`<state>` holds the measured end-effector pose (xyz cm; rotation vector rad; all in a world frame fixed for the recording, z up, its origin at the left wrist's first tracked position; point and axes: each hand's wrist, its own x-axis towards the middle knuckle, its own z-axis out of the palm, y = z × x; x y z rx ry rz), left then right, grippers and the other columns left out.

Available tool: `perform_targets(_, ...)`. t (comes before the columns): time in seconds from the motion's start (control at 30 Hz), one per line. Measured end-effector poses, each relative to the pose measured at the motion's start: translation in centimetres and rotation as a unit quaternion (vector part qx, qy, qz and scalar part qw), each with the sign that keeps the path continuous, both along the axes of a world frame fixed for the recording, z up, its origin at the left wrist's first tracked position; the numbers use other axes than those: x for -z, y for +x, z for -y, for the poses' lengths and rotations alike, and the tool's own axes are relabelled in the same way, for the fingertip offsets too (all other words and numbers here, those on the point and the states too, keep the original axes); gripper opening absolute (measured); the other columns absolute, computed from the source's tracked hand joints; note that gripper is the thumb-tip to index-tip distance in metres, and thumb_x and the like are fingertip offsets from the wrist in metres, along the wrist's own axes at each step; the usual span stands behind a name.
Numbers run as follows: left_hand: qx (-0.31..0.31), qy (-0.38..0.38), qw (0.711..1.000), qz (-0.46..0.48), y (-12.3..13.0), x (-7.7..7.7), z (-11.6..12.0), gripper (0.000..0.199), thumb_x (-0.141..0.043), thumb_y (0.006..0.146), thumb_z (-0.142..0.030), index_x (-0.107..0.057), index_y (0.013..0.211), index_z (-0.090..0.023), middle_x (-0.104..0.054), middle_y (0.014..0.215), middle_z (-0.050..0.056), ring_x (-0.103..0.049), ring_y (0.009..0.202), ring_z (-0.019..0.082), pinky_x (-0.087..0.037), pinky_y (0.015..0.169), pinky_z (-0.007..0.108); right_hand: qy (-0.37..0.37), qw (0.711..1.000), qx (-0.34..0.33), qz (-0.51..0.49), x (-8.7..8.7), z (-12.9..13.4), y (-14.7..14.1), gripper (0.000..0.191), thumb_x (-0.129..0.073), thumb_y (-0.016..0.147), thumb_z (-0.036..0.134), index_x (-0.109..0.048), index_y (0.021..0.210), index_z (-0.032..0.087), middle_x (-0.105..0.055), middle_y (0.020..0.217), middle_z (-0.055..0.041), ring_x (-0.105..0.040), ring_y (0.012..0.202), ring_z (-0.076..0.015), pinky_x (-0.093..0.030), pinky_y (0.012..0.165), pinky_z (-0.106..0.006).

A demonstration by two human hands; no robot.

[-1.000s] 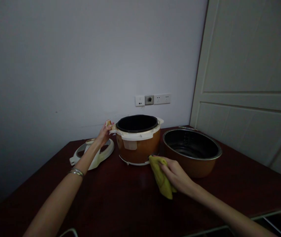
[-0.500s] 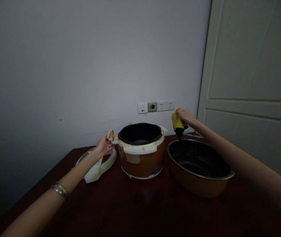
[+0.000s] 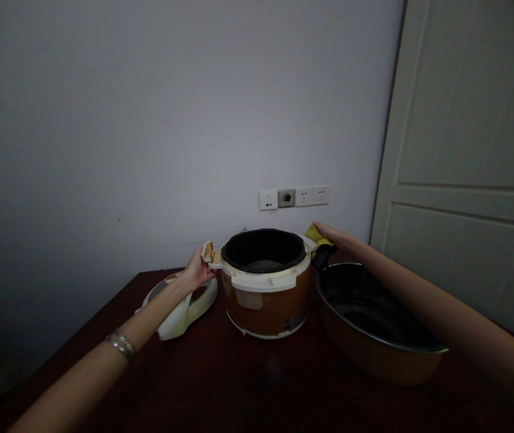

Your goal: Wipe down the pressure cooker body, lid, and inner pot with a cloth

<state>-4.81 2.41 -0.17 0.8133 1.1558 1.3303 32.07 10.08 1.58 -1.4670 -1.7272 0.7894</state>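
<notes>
Cooker body (image 3: 279,304) is sitting upright in the middle of a dark red table (image 3: 238,391), orange-brown outside, white rim, black inside. Left hand (image 3: 199,269) has its fingers wrapped round the white handle (image 3: 217,258) on that side. Right hand (image 3: 331,233) is clutching a yellow cloth (image 3: 313,233) up by the opposite handle, plus there's something black (image 3: 323,255) under it, can't tell what. Big black-lined pot (image 3: 383,364) is just to the right, white ring-shaped part (image 3: 180,319) to the left, partly hidden by the forearm.
</notes>
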Motion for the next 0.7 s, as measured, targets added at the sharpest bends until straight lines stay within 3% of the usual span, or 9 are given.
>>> perform_targets(0.17, -0.005, 0.001, 0.999, -0.037, 0.3, -0.2, 0.3, 0.037, -0.028, 0.089, -0.039, -0.052, 0.069, -0.018, -0.054, 0.050, 0.000, -0.046, 0.036, 0.013, -0.036, 0.035, 0.021, 0.023, 0.997, 0.005, 0.078, 0.0, -1.7, 0.7, 0.036, -0.042, 0.086, 0.039, -0.056, 0.062, 0.015, -0.054, 0.052, -0.0035, -0.048, 0.048, -0.0139, -0.036, 0.047, -0.025)
perform_targets(0.33, -0.093, 0.026, 0.995, -0.026, -0.2, -0.3, -0.9, 0.037, -0.029, 0.090, -0.041, -0.057, 0.079, -0.018, -0.063, 0.062, 0.003, -0.058, 0.049, 0.016, -0.045, 0.046, 0.026, 0.127, 0.984, 0.010, 0.122, -0.4, -2.9, 1.2, 0.028, -0.045, 0.085, 0.036, -0.052, 0.066, 0.017, -0.053, 0.059, -0.0021, -0.046, 0.057, -0.0143, -0.034, 0.055, -0.026)
perform_targets(0.53, -0.104, 0.084, 0.990, 0.041, -1.4, -0.2, -3.7, 0.041, -0.028, 0.090, -0.035, -0.062, 0.084, -0.013, -0.066, 0.066, 0.009, -0.063, 0.054, 0.019, -0.049, 0.052, 0.029, 0.186, 0.967, -0.083, 0.150, 0.2, -2.9, 1.2, 0.012, -0.049, 0.078, 0.027, -0.055, 0.079, 0.016, -0.060, 0.077, -0.0031, -0.051, 0.068, -0.0150, -0.039, 0.064, -0.025)
perform_targets(0.7, -0.137, 0.080, 0.981, 0.112, -1.0, 0.8, -5.3, 0.031, -0.033, 0.082, -0.022, -0.062, 0.081, -0.012, -0.061, 0.055, 0.004, -0.058, 0.047, 0.015, -0.048, 0.049, 0.026, 0.198, 0.952, -0.154, 0.177, 0.4, -2.5, 1.5, 0.020, -0.043, 0.076, 0.020, -0.060, 0.086, 0.015, -0.062, 0.080, -0.0028, -0.053, 0.072, -0.0154, -0.041, 0.068, -0.025)
